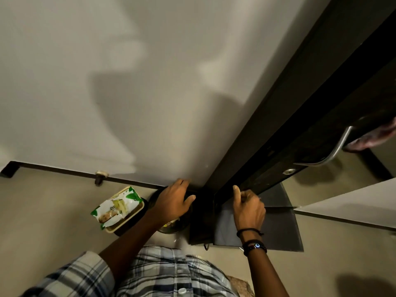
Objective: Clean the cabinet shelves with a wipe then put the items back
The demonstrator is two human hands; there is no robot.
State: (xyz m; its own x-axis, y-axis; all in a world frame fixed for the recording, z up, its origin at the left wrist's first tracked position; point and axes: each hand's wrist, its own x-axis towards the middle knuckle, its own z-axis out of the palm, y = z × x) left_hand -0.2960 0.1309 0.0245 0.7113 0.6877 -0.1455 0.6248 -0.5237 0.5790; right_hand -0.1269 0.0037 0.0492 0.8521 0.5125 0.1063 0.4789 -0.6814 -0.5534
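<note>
- the wipes pack, white and green and crumpled, is laid on a beige tray on the floor by the wall, just left of the hands.
- the left grip is spread over a dark round container; whether it is clamped cannot be told.
- the right grip is curled at the lower edge of the dark cabinet door, index finger laid against it; nothing held can be made out.
- clearing or opening the cabinet is judged to be in hand; next, a wipe must be drawn.

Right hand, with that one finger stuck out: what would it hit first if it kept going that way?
Probably the edge of the dark cabinet door; the right hand has its fingertip nearly on it, though depth is unclear.
</note>
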